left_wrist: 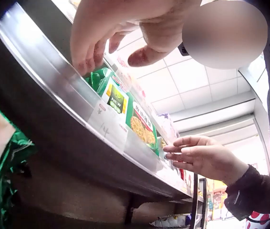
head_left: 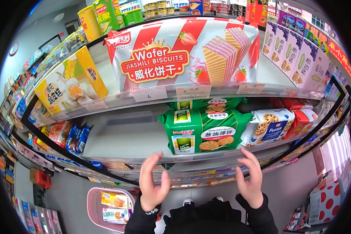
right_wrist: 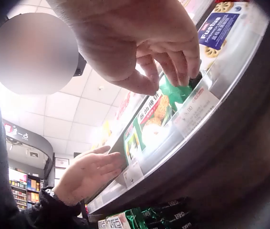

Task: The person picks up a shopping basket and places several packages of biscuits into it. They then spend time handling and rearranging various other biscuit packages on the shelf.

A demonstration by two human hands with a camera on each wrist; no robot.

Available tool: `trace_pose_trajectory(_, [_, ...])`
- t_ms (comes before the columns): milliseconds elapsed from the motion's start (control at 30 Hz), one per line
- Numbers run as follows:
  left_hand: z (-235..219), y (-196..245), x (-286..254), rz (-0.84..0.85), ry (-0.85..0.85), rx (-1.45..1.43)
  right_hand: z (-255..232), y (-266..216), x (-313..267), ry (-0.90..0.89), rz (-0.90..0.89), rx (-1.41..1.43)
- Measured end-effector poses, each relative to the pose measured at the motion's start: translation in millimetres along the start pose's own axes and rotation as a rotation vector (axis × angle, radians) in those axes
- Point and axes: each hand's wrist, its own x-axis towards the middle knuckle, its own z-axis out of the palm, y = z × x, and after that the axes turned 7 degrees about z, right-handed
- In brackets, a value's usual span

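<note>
A shop shelf (head_left: 119,136) bears green cracker packs (head_left: 199,132), left hand (head_left: 152,185) and right hand (head_left: 250,179) relaxed at its front

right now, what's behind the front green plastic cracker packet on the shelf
Behind the front green plastic cracker packet sits a second green plastic packet, its upper part showing. The front one covers its lower part; the white upper shelf hides anything farther back.

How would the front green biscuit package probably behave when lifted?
The green package probably keeps its shape, since its faces look flat. Its shiny wrapper might slip slightly. The biscuits printed on it suggest possibly brittle contents.
</note>
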Motion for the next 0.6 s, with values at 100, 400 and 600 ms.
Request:
trace_pose_trajectory(100, [-8,8,-20,-0.069,-0.041,-0.079,3,2,-23,-0.061,0.058,0.068])
trace_pose_trajectory(400, [13,-14,-80,-0.359,-0.307,-0.143,25,2,-59,-0.334,0.217,0.131])
trace_pose_trajectory(600, [20,3,-92,-0.395,-0.284,-0.107,17,3,-58,-0.445,0.105,0.176])
